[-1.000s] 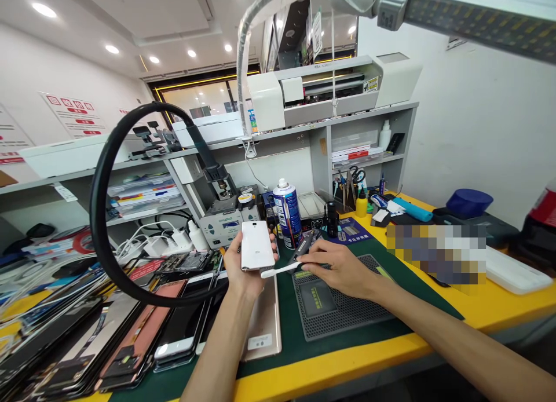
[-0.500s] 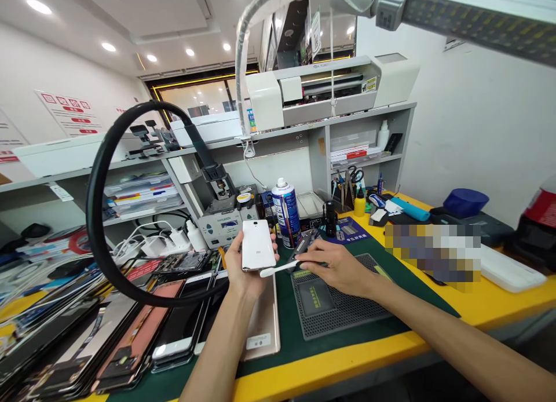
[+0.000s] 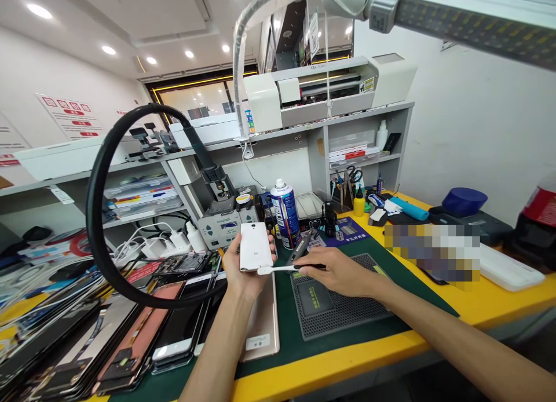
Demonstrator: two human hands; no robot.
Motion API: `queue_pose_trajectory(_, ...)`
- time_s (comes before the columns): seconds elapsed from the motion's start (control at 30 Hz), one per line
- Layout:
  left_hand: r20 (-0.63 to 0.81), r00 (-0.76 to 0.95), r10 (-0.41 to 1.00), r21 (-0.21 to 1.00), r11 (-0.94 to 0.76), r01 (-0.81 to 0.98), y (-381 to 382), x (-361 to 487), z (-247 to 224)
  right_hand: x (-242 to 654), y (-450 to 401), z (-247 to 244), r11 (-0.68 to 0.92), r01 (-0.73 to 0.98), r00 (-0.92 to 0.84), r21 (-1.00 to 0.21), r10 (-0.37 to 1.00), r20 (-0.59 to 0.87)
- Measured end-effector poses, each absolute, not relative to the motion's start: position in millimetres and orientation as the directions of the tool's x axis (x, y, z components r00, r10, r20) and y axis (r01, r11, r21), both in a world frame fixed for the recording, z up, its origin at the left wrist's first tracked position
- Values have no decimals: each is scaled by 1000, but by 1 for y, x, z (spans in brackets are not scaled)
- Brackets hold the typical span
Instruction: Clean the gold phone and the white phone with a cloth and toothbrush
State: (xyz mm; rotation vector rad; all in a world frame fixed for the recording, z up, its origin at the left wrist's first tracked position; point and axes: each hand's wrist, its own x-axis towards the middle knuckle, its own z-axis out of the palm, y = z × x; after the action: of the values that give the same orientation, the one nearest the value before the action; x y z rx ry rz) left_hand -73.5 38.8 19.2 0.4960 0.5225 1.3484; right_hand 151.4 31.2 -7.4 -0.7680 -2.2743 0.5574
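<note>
My left hand (image 3: pixel 245 281) is closed around a white smartphone (image 3: pixel 255 248), its back facing up and its camera end pointing away from me. In my right hand (image 3: pixel 336 269) is a slim white toothbrush (image 3: pixel 282 269) with a dark handle, pinched between thumb and fingers. The brush head lies at the phone's near edge; whether it touches cannot be made out. Below my left wrist, a gold tablet-like device (image 3: pixel 264 326) rests on the green mat. Beneath my right hand is a grey perforated work pad (image 3: pixel 343 309).
Stacked phones and screens (image 3: pixel 174 326) crowd the left side. A black flexible tube (image 3: pixel 93 216) loops beside my left arm. Behind the phone stand a blue spray can (image 3: pixel 284 216) and a grey control unit (image 3: pixel 219 231). A lamp (image 3: pixel 469 28) hangs overhead at right.
The toothbrush head has shifted slightly left along the phone's near edge, and its shaft lies more level. The phone is still in my left hand.
</note>
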Motion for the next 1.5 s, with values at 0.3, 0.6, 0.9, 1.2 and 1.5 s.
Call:
queue_pose_trajectory(0.3, -42, 132, 990, 628, 129, -767, 38, -74, 20, 152, 25, -1, 733, 331, -638, -594, 637, 431)
queue_pose_trajectory(0.6, -43, 140, 989, 617, 136, -775, 37, -75, 19, 152, 31, -11, 776, 286, -513, -562, 619, 594)
queue_pose_trajectory(0.9, -38, 133, 990, 648, 126, -751, 35, -71, 23, 152, 33, -15, 777, 334, -507, -534, 626, 593)
queue_pose_trajectory(1.2, -25, 139, 990, 672, 120, -731, 34, -70, 24, 153, 33, -10, 749, 328, -493, -576, 656, 572)
queue_pose_trajectory(1.5, -14, 129, 991, 671, 105, -734, 34, -70, 22, 153, 37, -17, 789, 347, -480, -507, 614, 627)
